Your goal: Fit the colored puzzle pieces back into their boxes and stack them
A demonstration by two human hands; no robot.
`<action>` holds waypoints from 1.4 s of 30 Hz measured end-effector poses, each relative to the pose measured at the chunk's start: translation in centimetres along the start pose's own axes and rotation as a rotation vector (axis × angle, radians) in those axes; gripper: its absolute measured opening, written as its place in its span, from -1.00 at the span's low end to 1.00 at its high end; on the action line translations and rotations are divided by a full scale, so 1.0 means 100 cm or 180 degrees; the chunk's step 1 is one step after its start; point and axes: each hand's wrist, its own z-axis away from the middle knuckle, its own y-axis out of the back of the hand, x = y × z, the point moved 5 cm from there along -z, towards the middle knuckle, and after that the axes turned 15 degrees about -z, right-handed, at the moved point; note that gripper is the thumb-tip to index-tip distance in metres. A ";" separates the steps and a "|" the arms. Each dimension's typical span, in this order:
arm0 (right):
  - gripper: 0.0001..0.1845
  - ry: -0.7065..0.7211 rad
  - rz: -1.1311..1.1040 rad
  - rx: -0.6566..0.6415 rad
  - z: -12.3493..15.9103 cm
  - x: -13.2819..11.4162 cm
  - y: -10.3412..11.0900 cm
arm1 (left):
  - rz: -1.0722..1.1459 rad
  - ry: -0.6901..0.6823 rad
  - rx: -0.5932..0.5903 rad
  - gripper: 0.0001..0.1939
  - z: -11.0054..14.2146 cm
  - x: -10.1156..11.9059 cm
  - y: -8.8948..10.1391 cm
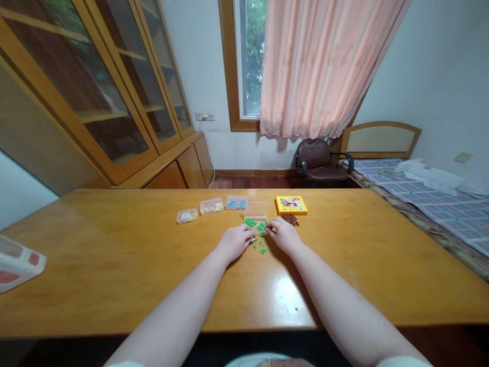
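Left hand [235, 242] and right hand [284, 236] flank the open clear box [255, 210], fingers curled; whether either pinches anything, I can't tell! Green pieces [263, 251] sit inside and nearer on the bench [153, 265]: probably light, stiff, slippery, best pinched by their edges.

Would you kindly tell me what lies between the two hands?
In the head view, green pieces lie between the left hand and right hand, some inside an open clear box.
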 end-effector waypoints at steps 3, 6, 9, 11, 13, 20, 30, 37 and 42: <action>-0.82 0.0081 -0.0021 -0.0229 0.003 -0.001 -0.001 | -0.0102 0.0023 -0.0048 -0.78 -0.002 0.003 -0.004; -0.83 0.0198 0.0038 -0.0517 0.007 -0.003 -0.002 | -0.0194 0.0072 -0.0078 -0.79 -0.004 0.006 -0.007; -0.81 0.0186 0.0292 -0.0682 0.008 -0.003 -0.007 | -0.0209 0.0117 -0.0101 -0.82 -0.006 0.008 -0.008; -0.78 0.0179 0.0506 -0.0719 0.008 -0.003 -0.012 | -0.0179 0.0111 -0.0098 -0.83 -0.006 0.008 -0.007; -0.73 0.0204 0.0700 -0.0717 0.007 -0.004 -0.018 | -0.0129 0.0067 -0.0058 -0.83 -0.005 0.008 -0.005; -0.71 0.0319 0.1050 -0.0694 0.006 -0.009 -0.028 | 0.0134 0.0530 0.0768 -0.78 -0.004 -0.007 0.007; -0.77 0.0512 0.0736 -0.0379 0.007 -0.010 -0.016 | 0.0107 0.0120 0.0177 -0.83 0.000 -0.008 0.003; -0.79 0.0331 0.0321 0.0406 0.001 -0.003 0.000 | -0.0158 -0.0008 -0.0091 -0.76 -0.002 -0.002 -0.002; -0.76 0.0198 0.0379 -0.0192 0.006 0.007 0.012 | -0.0208 0.0014 -0.0176 -0.80 -0.004 0.000 -0.003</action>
